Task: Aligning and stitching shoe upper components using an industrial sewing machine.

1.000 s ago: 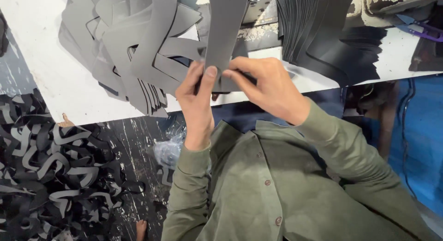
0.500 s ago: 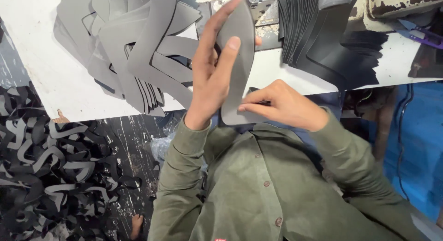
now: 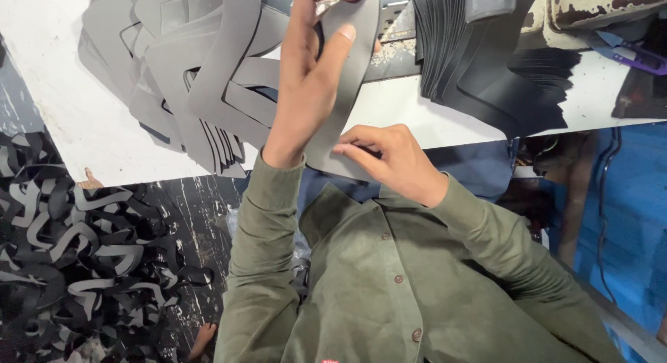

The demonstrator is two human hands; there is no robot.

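A long curved grey strip of sheet material (image 3: 351, 64) is stretched between my hands over the white table's (image 3: 83, 120) front edge. My left hand (image 3: 309, 78) grips its upper part, thumb pressed on the face, fingers curled over the top end. My right hand (image 3: 389, 158) pinches the lower end close to my chest. I wear a green buttoned shirt (image 3: 389, 279).
A fanned pile of grey cut pieces (image 3: 187, 64) lies on the table at the left. A stack of black pieces (image 3: 479, 64) sits at the right, near purple-handled snips (image 3: 636, 54). Black and grey offcuts (image 3: 76, 259) cover the floor at the lower left.
My left hand has slid up along the grey strip, away from my body, while my right hand stayed at the lower end. The strip now stands drawn out lengthwise.
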